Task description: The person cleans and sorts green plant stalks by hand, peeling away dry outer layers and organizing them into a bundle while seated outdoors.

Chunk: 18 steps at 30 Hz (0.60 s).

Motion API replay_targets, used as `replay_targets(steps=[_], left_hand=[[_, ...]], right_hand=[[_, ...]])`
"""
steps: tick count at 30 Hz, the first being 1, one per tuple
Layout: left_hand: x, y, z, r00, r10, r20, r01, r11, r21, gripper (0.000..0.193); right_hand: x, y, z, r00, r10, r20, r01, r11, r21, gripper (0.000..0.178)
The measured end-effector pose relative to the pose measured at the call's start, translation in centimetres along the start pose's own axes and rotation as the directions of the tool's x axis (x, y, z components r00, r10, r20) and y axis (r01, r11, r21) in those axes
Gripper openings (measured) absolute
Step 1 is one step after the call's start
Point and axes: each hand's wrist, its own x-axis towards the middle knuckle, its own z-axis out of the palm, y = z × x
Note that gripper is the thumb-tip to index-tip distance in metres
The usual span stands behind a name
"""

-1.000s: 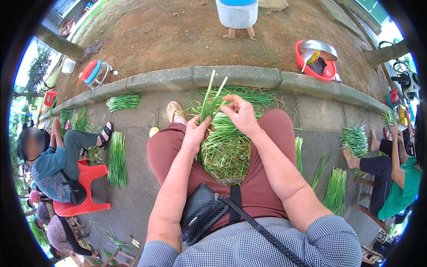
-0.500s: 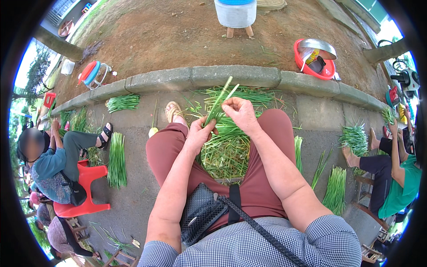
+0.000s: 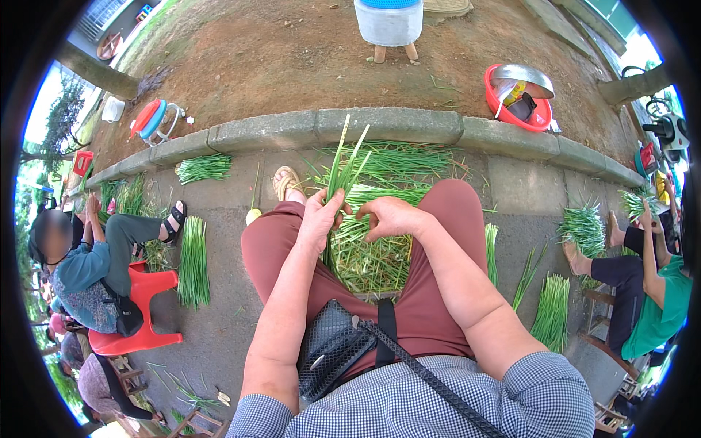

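My left hand (image 3: 321, 217) is closed around a small bunch of long green stalks (image 3: 339, 171), which look like garlic chives. Their pale ends point up and away from me, and the lower ends hang past my wrist. Just right of the bunch is my right hand (image 3: 394, 217), its fingers bent but apart, with nothing visible in them. Between my knees lies a heap of stalks and trimmings (image 3: 369, 263). Beyond it, a layer of longer stalks (image 3: 398, 162) reaches towards the stone kerb.
Bundles of stalks lie left (image 3: 193, 263) and right (image 3: 551, 314) on the pavement. A person (image 3: 87, 255) sits on a red stool (image 3: 153, 292) at left; another in a green top (image 3: 661, 306) sits at right. Past the kerb (image 3: 387, 125) stand a red basin (image 3: 540, 117) and a white bucket (image 3: 389, 25).
My right hand has let go of the stalk tips and come down nearer to me. The stalks in my left hand now stand more upright and fan apart.
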Motion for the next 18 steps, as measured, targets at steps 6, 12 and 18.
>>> replay_targets(steps=[6,12,18], left_hand=[[1.3,-2.0,-0.3,0.881,0.470,-0.045,-0.369,0.745,0.555,0.026],[-0.1,-1.4,1.6,0.867,0.496,0.059,-0.283,0.391,0.876,0.061],[-1.1,-1.2,2.7,0.803,0.550,0.230,-0.468,0.344,0.814,0.076]], right_hand=[[2.5,1.8,1.0,0.899,0.091,-0.429,0.101,0.909,0.405,0.066],[2.4,-0.1,2.4,0.915,-0.023,-0.402,0.331,0.611,0.719,0.045],[1.5,-0.9,1.0,0.918,0.222,-0.328,0.180,0.503,0.845,0.019]])
